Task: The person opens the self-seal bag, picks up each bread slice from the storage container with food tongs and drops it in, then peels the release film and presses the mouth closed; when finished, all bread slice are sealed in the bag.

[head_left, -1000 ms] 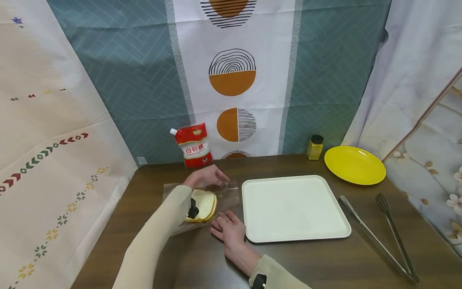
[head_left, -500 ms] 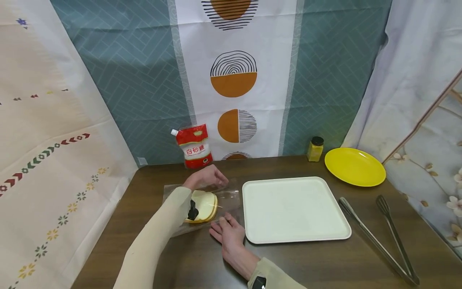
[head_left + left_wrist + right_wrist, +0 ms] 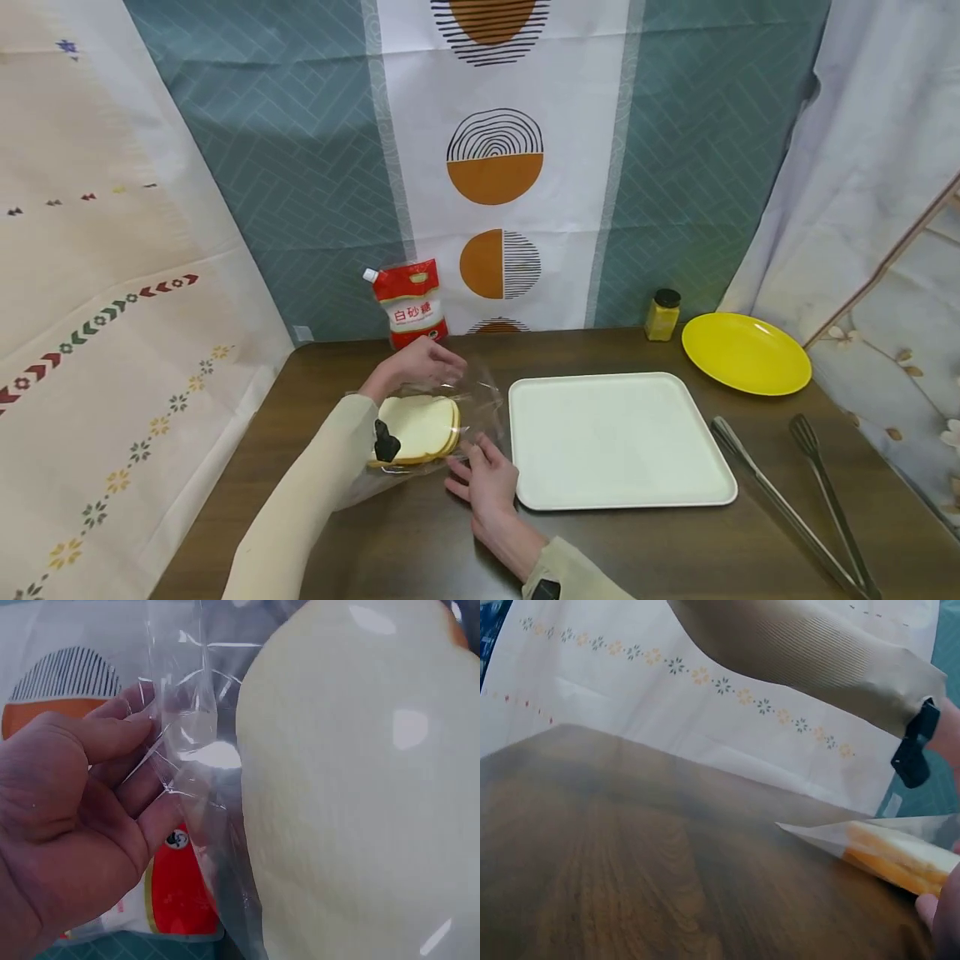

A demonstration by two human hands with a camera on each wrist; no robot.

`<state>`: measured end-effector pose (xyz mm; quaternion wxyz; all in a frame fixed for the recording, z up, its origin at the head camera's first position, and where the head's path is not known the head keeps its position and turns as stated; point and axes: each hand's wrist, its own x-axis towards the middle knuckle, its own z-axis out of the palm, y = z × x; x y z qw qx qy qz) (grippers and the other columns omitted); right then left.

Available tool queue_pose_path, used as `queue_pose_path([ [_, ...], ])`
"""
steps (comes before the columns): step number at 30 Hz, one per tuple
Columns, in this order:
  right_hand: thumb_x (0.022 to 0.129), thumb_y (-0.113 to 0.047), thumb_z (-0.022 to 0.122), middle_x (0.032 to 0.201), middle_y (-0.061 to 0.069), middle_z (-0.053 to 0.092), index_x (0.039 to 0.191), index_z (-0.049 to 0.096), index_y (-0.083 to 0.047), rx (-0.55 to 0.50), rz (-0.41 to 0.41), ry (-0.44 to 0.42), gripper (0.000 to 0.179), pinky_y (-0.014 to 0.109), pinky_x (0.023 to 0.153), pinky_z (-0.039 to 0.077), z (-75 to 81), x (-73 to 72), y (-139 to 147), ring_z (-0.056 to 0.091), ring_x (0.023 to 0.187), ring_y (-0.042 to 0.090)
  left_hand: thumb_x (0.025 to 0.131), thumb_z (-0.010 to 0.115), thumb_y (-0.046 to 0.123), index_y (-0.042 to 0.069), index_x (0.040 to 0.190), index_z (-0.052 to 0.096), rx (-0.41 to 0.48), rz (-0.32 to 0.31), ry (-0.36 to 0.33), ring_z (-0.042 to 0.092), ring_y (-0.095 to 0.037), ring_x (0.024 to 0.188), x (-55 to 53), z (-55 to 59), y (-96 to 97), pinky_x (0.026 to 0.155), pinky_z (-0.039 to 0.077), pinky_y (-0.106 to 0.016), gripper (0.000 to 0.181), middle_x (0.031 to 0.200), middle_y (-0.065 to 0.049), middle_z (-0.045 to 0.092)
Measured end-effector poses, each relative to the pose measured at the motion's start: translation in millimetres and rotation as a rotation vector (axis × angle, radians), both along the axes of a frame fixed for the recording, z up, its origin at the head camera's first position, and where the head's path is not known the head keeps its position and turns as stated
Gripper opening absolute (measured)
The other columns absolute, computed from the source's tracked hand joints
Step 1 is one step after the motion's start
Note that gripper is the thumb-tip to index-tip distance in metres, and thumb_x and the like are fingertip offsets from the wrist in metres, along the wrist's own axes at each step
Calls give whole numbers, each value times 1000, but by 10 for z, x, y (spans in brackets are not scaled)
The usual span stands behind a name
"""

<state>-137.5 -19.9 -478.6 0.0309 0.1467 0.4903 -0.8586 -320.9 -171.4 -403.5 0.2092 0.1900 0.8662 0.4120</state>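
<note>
The left hand (image 3: pixel 422 364) pinches a clear plastic bag (image 3: pixel 483 406) between thumb and fingers. The right hand (image 3: pixel 491 487), fingers slightly spread, touches the bag's near side; whether it grips, I cannot tell. Bread slices (image 3: pixel 418 425) lie inside, just left of the right hand. Behind, a sugar pouch (image 3: pixel 412 304) reads 白砂糖.

Soft, even light reaches me across the room, leaving a faint sheen on the table (image 3: pixel 675 550) and a thin shadow under the near edge of the tray (image 3: pixel 622 442). The left wrist view looks dimmer and bluish, with hard white glints on the bag (image 3: pixel 187 727) and pale reflections over the bread (image 3: pixel 345 802). The right wrist view is hazy, its wood grain soft.
</note>
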Motion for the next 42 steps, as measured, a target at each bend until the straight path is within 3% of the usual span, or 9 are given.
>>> queue_pose_path([
  [10, 100, -8, 52, 126, 26, 63, 138, 49, 10, 144, 29, 80, 42, 35, 62, 59, 157, -11, 159, 74, 87, 24, 99, 63, 11, -4, 129, 64, 204, 121, -16, 71, -31, 97, 207, 100, -266, 84, 57, -40, 34, 116, -16, 71],
  [17, 103, -7, 52, 116, 25, 68, 125, 60, 10, 265, 49, 180, 29, 37, 65, 60, 307, -34, 330, 74, 84, 26, 99, 64, 14, -3, 130, 63, 339, 232, -36, 71, -29, 100, 463, 214, -425, 85, 57, -39, 35, 118, -16, 70],
  [23, 101, -5, 56, 103, 20, 73, 116, 67, 8, 457, 13, 287, 23, 34, 64, 59, 479, -3, 593, 74, 77, 26, 100, 61, 10, -4, 130, 63, 443, 251, -7, 70, -27, 102, 688, 233, -424, 84, 57, -39, 33, 117, -16, 70],
  [30, 99, -4, 60, 96, 13, 75, 112, 71, 5, 651, 27, 457, 20, 32, 66, 59, 705, 136, 830, 73, 74, 26, 102, 57, 5, -9, 132, 58, 594, 299, 35, 69, -30, 105, 1106, 256, -447, 85, 55, -43, 33, 122, -21, 67],
  [38, 98, -7, 65, 98, 5, 76, 107, 75, -4, 728, 76, 553, 14, 23, 78, 55, 905, 333, 1044, 74, 82, 20, 101, 59, 7, -11, 133, 56, 731, 337, 99, 69, -30, 107, 1641, 341, -437, 89, 54, -43, 36, 125, -25, 64],
  [42, 97, -4, 65, 99, 8, 75, 107, 74, -2, 699, 116, 591, 14, 26, 79, 56, 1034, 441, 1169, 74, 83, 17, 101, 59, 8, -8, 132, 58, 763, 314, 132, 68, -31, 108, 1913, 435, -390, 90, 52, -42, 35, 124, -23, 65],
])
